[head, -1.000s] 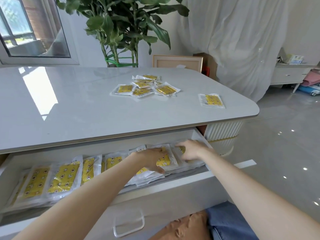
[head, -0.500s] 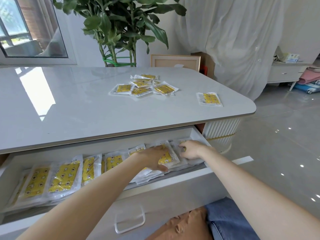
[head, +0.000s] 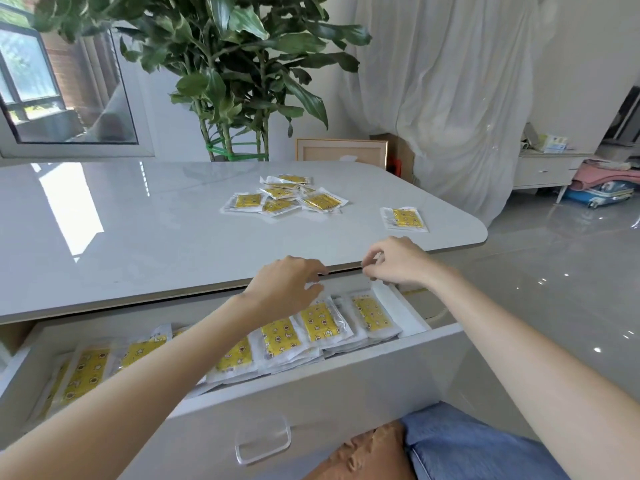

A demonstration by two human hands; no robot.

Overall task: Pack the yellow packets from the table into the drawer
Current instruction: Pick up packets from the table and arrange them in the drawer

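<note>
Drawer (head: 311,403) stands pulled out below the table (head: 138,230), across the lower half of the frame. Row of yellow packets (head: 318,322) fills it from left to right, overlapping and leaning on one another. The rightmost one lies just beside the right drawer wall. Clear handle (head: 262,441) sits on the drawer front, lower centre.

Left hand (head: 287,289) hangs at centre frame, above the row and just in front of the table edge. Its fingers are relaxed, slightly bent, and hold nothing. Whether its fingertips touch the packets below cannot be told.

Right hand (head: 394,263) hangs right of centre, level with the table edge and above the right end of the drawer. Its fingers are loosely curled, thumb near forefinger, and hold nothing. The two hands are apart.

Pile (head: 287,199) of yellow packets lies on the table, upper centre, loosely overlapped. Lone packet (head: 405,219) lies flat to the right of the pile and apart from it, near the rounded table corner.

Plant (head: 228,64) stands behind the table, top centre. Window (head: 41,91) shows at upper left, curtain (head: 467,98) at upper right. Picture frame (head: 341,152) stands behind the far table edge. Orange cushion (head: 367,455) and blue denim (head: 467,445) occupy the bottom right.
</note>
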